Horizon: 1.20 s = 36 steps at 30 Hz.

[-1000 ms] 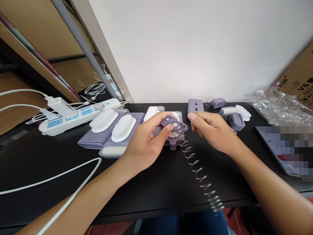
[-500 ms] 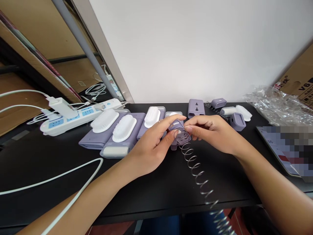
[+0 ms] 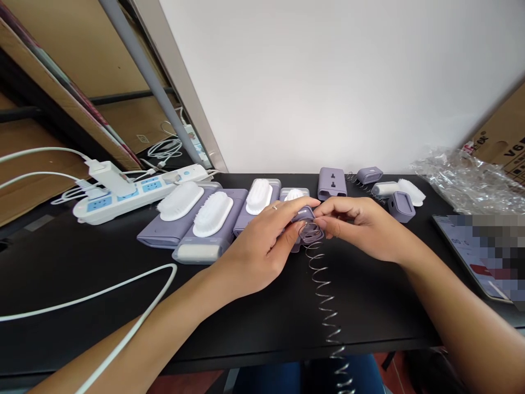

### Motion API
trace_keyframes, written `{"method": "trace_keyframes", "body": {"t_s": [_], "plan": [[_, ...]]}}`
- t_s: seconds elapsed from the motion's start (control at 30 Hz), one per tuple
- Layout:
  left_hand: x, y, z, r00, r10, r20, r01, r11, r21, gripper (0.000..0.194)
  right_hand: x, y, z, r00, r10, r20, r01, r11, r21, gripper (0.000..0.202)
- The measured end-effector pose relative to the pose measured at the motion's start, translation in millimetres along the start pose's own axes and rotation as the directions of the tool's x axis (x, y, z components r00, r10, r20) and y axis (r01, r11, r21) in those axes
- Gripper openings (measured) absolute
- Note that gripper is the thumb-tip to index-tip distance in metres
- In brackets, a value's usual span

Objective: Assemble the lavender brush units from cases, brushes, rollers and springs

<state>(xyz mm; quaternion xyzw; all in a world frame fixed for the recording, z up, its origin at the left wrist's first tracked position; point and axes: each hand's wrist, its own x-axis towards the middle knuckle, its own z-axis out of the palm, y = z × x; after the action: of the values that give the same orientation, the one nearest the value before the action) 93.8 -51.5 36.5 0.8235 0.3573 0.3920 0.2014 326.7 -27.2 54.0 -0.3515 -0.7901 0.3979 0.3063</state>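
Observation:
My left hand point(image 3: 262, 246) is closed around the left side of a small purple plastic part point(image 3: 304, 213) near the middle of the table. The thumb and fingertips of my right hand point(image 3: 353, 224) pinch the same part from the right. A long metal spring point(image 3: 325, 298) has its upper coils at the part's opening and hangs down past the table's front edge. Just behind my left hand lie purple cases with white bristle brushes point(image 3: 213, 213) on them. Fingers hide much of the held part.
A white power strip point(image 3: 143, 191) with plugs sits at the left, and a white cable point(image 3: 135, 284) crosses my left forearm. Behind my right hand are a purple case point(image 3: 332, 183) and loose parts point(image 3: 401, 206). Right: a tablet point(image 3: 471, 257), clear plastic wrap point(image 3: 463, 175).
The spring's hanging end has swung left and now drops more steeply. My hands still hold the purple part, and the whole view has shifted slightly.

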Motion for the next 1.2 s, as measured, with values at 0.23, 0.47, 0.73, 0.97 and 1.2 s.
{"method": "trace_keyframes", "body": {"t_s": [0.23, 0.47, 0.73, 0.97, 1.2], "plan": [[-0.9, -0.7, 2.1, 0.999, 0.046, 0.025, -0.047, 0.998, 0.049, 0.037, 0.3, -2.4, 3.9, 0.999, -0.031, 0.018, 0.031, 1.0, 0.004, 0.019], [-0.2, -7.4, -0.7, 0.985, -0.173, 0.027, 0.173, 0.985, -0.021, 0.05, 1.9, 3.4, 2.8, 1.0, -0.024, -0.011, 0.025, 0.995, 0.101, 0.021], [0.4, -16.4, 5.1, 0.98, -0.198, -0.036, 0.188, 0.964, -0.19, 0.051, 7.6, 2.1, 5.6, 0.998, 0.064, -0.025, -0.054, 0.958, 0.282, 0.018], [-2.7, -22.1, 4.9, 0.989, -0.037, -0.141, 0.016, 0.989, -0.146, 0.04, 12.6, 7.1, 12.2, 0.979, 0.206, 0.009, -0.192, 0.894, 0.406, 0.023], [-2.4, -16.3, 7.2, 0.976, 0.068, -0.208, -0.076, 0.997, -0.03, 0.017, 12.7, 4.5, 17.9, 0.96, 0.253, 0.123, -0.28, 0.906, 0.318, 0.022]]}}
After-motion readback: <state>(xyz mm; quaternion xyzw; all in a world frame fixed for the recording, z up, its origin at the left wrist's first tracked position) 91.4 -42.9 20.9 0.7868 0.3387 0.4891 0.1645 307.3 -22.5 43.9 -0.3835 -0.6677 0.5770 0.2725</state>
